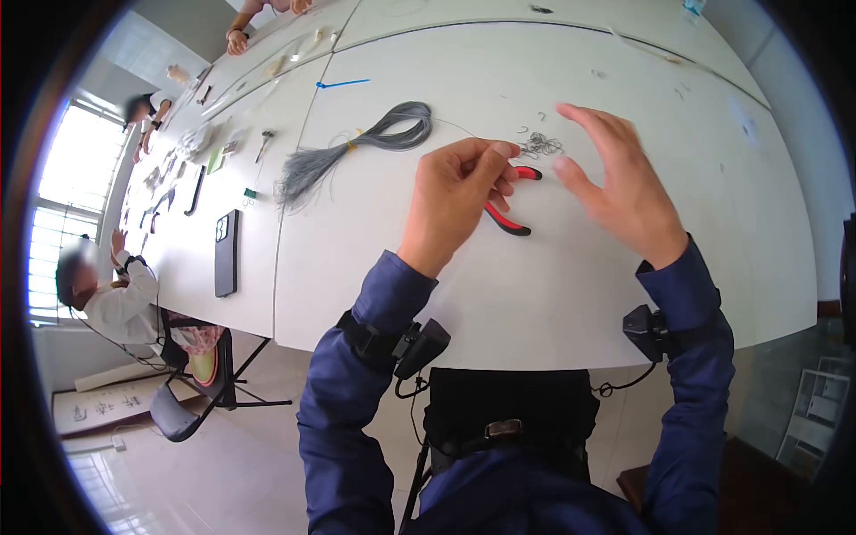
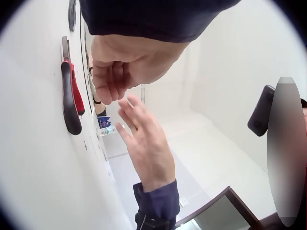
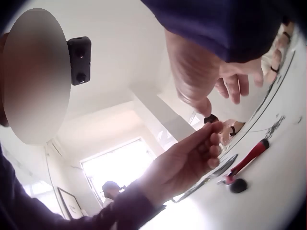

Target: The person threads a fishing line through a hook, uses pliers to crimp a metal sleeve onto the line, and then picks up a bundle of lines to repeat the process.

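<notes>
My left hand [image 1: 455,201] is raised over the table with thumb and forefinger pinched together. A thin grey strand [image 1: 455,124] runs up to its fingers; the pinched tip itself is hidden. My right hand [image 1: 620,183] hovers to the right, fingers spread and thumb apart, holding nothing. Below the left hand lie pliers [image 2: 73,98] with red and black handles, partly covered in the head view. Just past the fingertips is a small heap of tiny dark wire hooks [image 1: 540,144]. A bundle of grey strands [image 1: 357,147], tied with a yellow band, lies to the left.
A blue cable tie [image 1: 343,84] lies beyond the bundle. Further left are a dark phone [image 1: 227,253], a small green item [image 1: 250,193] and assorted tools. Other people sit along the left and far sides. The near table edge [image 1: 517,368] runs just before my body.
</notes>
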### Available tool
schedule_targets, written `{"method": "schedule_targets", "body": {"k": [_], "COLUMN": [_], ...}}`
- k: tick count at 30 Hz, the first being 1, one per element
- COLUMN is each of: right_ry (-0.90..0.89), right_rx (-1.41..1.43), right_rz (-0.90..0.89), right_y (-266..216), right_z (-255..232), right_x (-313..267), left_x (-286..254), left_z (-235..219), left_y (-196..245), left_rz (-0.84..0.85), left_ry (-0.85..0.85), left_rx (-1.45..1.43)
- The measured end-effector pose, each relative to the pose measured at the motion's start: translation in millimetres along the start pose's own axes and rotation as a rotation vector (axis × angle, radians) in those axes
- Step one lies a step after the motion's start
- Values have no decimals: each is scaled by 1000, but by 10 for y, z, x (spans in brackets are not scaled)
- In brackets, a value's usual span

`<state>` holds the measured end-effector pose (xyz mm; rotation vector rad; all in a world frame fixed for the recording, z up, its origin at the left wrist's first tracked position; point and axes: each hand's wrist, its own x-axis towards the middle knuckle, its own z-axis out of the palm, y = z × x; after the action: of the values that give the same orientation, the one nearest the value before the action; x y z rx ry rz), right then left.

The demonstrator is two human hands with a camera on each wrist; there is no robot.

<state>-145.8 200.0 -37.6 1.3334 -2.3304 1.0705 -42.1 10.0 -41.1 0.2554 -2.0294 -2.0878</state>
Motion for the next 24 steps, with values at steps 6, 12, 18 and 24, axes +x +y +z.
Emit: {"method": "schedule_targets", "body": {"k": [6, 12, 18, 24], "right_ry": [-412, -445, -315, -43], "right_rx": [643, 264, 665, 593], "right_rz": [453, 421, 286, 384], "right_y": [-223, -109, -315, -19], "right_z": [110, -110, 169, 169], "right_x": [130, 124, 80, 164], "left_x": [-95, -120, -176, -174], "left_z": [38, -198, -31, -175], "left_y": [79, 57, 113, -62], "left_rz": [9, 23, 55, 272], "left_ry": [48, 135, 54, 72], "left_rx": [-9, -1, 76, 507]}}
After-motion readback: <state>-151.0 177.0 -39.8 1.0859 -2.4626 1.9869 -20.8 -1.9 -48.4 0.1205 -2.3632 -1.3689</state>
